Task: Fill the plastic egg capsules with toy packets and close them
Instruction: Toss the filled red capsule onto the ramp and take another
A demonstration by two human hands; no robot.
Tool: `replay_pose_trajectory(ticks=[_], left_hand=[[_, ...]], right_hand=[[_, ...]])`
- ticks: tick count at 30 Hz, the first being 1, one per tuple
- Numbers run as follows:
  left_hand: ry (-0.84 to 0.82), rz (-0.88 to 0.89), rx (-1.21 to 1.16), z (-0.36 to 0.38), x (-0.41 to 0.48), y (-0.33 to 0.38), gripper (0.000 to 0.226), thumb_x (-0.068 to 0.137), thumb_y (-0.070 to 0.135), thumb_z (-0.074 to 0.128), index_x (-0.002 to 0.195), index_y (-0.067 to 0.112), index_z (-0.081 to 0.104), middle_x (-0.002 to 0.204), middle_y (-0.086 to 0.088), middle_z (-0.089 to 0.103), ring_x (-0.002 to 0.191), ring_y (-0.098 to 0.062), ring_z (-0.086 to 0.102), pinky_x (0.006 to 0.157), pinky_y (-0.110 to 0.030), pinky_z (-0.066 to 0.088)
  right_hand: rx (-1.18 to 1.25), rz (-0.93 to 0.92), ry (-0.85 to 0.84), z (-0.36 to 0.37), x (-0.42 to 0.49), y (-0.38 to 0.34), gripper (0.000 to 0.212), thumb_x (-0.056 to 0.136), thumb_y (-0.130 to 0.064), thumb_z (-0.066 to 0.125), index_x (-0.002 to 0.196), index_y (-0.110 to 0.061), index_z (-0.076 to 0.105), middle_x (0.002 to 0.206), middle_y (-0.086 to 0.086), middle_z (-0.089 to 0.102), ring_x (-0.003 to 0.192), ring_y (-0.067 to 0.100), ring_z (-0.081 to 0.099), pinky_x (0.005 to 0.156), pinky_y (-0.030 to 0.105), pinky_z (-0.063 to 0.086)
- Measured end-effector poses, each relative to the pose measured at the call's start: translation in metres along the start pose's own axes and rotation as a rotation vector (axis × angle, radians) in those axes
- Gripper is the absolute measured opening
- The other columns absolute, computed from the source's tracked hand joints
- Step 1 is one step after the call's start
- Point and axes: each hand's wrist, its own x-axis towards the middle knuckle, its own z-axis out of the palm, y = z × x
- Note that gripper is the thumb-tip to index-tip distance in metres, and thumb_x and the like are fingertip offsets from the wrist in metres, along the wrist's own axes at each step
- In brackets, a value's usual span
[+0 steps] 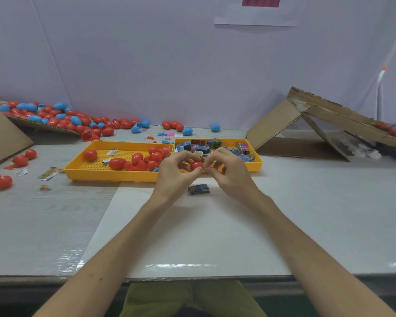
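Glossy plastic and printed film shining against matt sheet and raw cardboard.
Between the fingers (181,155) the red egg capsule (196,165) is gleaming as smooth, glossy plastic. Just behind the fingers, the left yellow tray (110,176), with its perforated floor, and the right yellow tray (251,167) are showing hard, slightly shiny plastic. The toy packet (199,189) below the fingers is glinting as crinkled printed film. The bench (306,213) is looking matt white, with shiny clear tape (178,266) catching light along its near edge. Far right of the fingers, the cardboard ramp (272,124) is showing rough brown board.

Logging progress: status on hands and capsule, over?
Left hand grips red capsule. Right hand pinches at its edge. Blue packet loose beneath them, not obstructing.
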Motion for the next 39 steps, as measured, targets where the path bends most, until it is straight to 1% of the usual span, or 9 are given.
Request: replay_pose_trajectory(ticks=[3,6,10,13,17,25,31,35,39], left_hand=[[-0.007,-0.008,0.019,0.0004,0.0001,-0.0012,0.016,0.085,0.018,0.079,0.095,0.028,0.072,0.095,0.009,0.071,0.083,-0.007,0.066,0.072,-0.016,0.054],[-0.019,-0.016,0.008,-0.0001,0.0007,-0.0013,0.019,0.084,0.016,0.079,0.093,0.030,0.071,0.094,0.012,0.070,0.085,-0.006,0.066,0.074,-0.018,0.055],[-0.025,-0.060,-0.069,-0.0020,0.0028,-0.0020,0.023,0.083,0.009,0.078,0.090,0.031,0.072,0.089,0.015,0.072,0.089,-0.006,0.068,0.083,-0.033,0.060],[-0.035,-0.081,-0.112,-0.0025,0.0035,-0.0028,0.024,0.083,0.011,0.080,0.090,0.033,0.073,0.088,0.018,0.072,0.090,-0.008,0.070,0.084,-0.040,0.061],[-0.043,-0.074,-0.096,-0.0011,0.0038,-0.0050,0.026,0.083,0.014,0.081,0.091,0.037,0.071,0.091,0.022,0.071,0.088,-0.003,0.069,0.082,-0.036,0.062],[-0.025,-0.044,-0.034,-0.0002,0.0040,-0.0080,0.028,0.082,0.016,0.082,0.091,0.038,0.068,0.094,0.016,0.071,0.088,0.002,0.066,0.077,-0.019,0.057],[-0.030,-0.036,-0.020,-0.0006,0.0039,-0.0070,0.027,0.082,0.019,0.083,0.092,0.040,0.068,0.094,0.017,0.070,0.087,0.002,0.065,0.073,-0.017,0.057],[-0.049,-0.039,-0.040,-0.0014,0.0031,-0.0057,0.027,0.083,0.021,0.082,0.092,0.044,0.069,0.092,0.025,0.071,0.089,0.003,0.066,0.074,-0.015,0.056],[-0.069,-0.049,-0.077,-0.0007,0.0026,-0.0038,0.025,0.085,0.020,0.081,0.094,0.042,0.071,0.094,0.026,0.071,0.090,-0.003,0.069,0.076,-0.021,0.059]], right_hand=[[-0.043,-0.035,-0.025,0.0008,0.0003,0.0013,0.011,0.087,0.000,0.070,0.088,-0.009,0.066,0.089,-0.005,0.056,0.075,0.003,0.054,0.068,0.012,0.040],[-0.044,-0.031,-0.020,0.0020,0.0000,0.0000,0.010,0.087,0.001,0.070,0.088,-0.008,0.066,0.088,-0.005,0.057,0.075,0.005,0.055,0.069,0.012,0.041],[0.019,0.013,0.019,0.0011,0.0005,-0.0021,0.009,0.085,0.000,0.075,0.088,-0.006,0.069,0.089,-0.001,0.063,0.075,0.011,0.063,0.068,0.011,0.047],[0.022,0.024,0.048,-0.0014,0.0002,-0.0022,0.009,0.084,-0.001,0.076,0.089,-0.007,0.072,0.090,-0.001,0.067,0.078,0.012,0.067,0.069,0.011,0.050],[-0.004,0.008,0.059,-0.0026,0.0000,-0.0026,0.008,0.085,0.001,0.074,0.088,-0.006,0.073,0.089,0.002,0.068,0.080,0.014,0.066,0.070,0.012,0.051],[-0.018,-0.017,0.052,-0.0014,0.0004,-0.0025,0.008,0.085,0.001,0.073,0.087,-0.006,0.072,0.089,0.004,0.068,0.078,0.013,0.065,0.068,0.012,0.050],[0.012,-0.016,0.038,-0.0001,0.0005,-0.0021,0.009,0.084,0.002,0.073,0.087,-0.007,0.073,0.088,0.002,0.067,0.078,0.013,0.065,0.068,0.014,0.051],[0.024,-0.003,0.039,-0.0005,0.0003,-0.0015,0.009,0.085,0.000,0.074,0.087,-0.009,0.073,0.090,0.002,0.067,0.079,0.013,0.065,0.067,0.013,0.050],[0.017,0.006,0.046,-0.0002,0.0005,-0.0010,0.009,0.086,-0.005,0.076,0.090,-0.012,0.073,0.094,-0.001,0.066,0.080,0.011,0.065,0.066,0.010,0.047]])
